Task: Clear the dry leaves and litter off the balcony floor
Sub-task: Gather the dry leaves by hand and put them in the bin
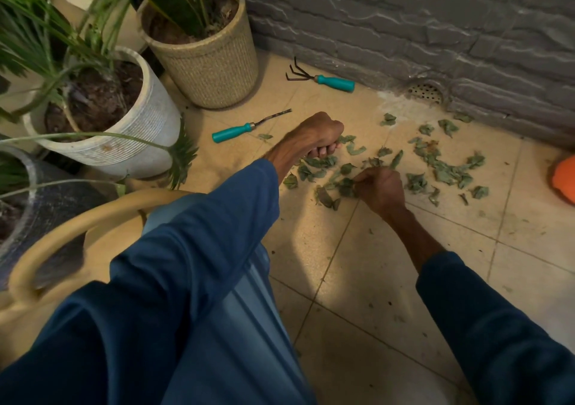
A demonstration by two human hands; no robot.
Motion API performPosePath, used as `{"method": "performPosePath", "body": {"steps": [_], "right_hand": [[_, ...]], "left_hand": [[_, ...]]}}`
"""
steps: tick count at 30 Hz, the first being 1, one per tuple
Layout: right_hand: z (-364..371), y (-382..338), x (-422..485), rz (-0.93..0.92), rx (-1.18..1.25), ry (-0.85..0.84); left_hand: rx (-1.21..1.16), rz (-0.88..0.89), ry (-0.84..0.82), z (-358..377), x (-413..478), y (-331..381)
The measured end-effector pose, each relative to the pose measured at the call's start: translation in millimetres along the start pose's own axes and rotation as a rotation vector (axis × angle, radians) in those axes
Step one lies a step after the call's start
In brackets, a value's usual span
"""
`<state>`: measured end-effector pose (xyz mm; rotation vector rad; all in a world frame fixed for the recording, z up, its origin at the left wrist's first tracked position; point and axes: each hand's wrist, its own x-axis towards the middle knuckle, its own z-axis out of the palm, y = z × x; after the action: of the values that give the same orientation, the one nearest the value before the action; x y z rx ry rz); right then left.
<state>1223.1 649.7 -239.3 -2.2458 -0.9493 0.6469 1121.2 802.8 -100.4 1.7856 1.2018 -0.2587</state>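
1. At the far left, potted plants are standing together: a white ribbed pot (124, 143) in front and a woven pot (211, 71) behind it. A curved beige rim (77, 224) is showing below them; what it belongs to I cannot tell.
2. Two teal-handled tools are lying on the floor (373, 280), untouched: a weeder (239, 130) near the white pot and a hand rake (323, 77) near the grey wall (404, 15).
3. The left hand (317, 137) is hanging over the left end of the leaf patch with its fingers curled into a fist. Green scraps are peeking out under the fingers, so it seems to be clutching a gathered bunch.
4. The right hand (379, 186) is reaching in lower and further right, its thumb and fingertips pinching a crumpled leaf on the tiles.
5. The dry leaves (441, 168) are lying in a loose band on the floor. Its long axis is running from the hands away to the right, toward the wall and the drain (426, 91). Most of the band is lying right of and beyond the right hand, so that hand is the nearer one. The next picks are probably calling for reaches rightward, with the left hand serving as the holder.
6. At the right edge an orange object (564, 180) is sitting, cut off by the frame.
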Motion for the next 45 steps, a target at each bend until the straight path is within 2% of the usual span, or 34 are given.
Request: {"method": "performPosePath", "body": {"steps": [3, 6, 11, 13, 16, 25, 30, 38, 41, 45], "right_hand": [[-14.9, 7.3, 0.7, 0.052, 0.101, 0.037], [-24.9, 16.4, 3.7, 0.080, 0.181, -0.004], [-19.2, 10.7, -11.8, -0.203, 0.100, -0.228], [-5.5, -0.1, -19.0, -0.220, 0.026, -0.268], [18.0, -9.2, -23.6, -0.176, -0.101, -0.259], [37.3, 3.5, -43.2, -0.259, -0.256, -0.243], [37.9, 12.3, -48.8, -0.204, -0.249, -0.222], [36.6, 15.4, -44.4, -0.242, -0.298, -0.277], [30.6, 5.7, -36.7, -0.350, -0.275, -0.195], [29.6, -18.1, -23.7, -0.662, -0.343, -0.158]], "left_hand": [[0.012, 0.001, -0.008, 0.7, -1.2, 1.6], [0.009, 0.003, -0.020, 1.0, -1.7, 2.6], [0.017, -0.006, -0.023, 2.2, -2.4, 4.2], [0.015, -0.004, -0.022, 2.7, -2.4, 4.6], [0.014, 0.000, -0.025, 2.7, -3.2, 5.5], [0.020, -0.011, -0.031, -3.8, -2.4, -3.0], [0.025, -0.014, -0.049, -5.1, -2.2, -4.1], [0.048, -0.007, -0.046, -5.3, -3.1, -4.4], [0.054, -0.012, -0.047, -6.1, -2.9, -5.0], [0.058, -0.023, -0.047, -6.8, -3.8, -5.7]]}}
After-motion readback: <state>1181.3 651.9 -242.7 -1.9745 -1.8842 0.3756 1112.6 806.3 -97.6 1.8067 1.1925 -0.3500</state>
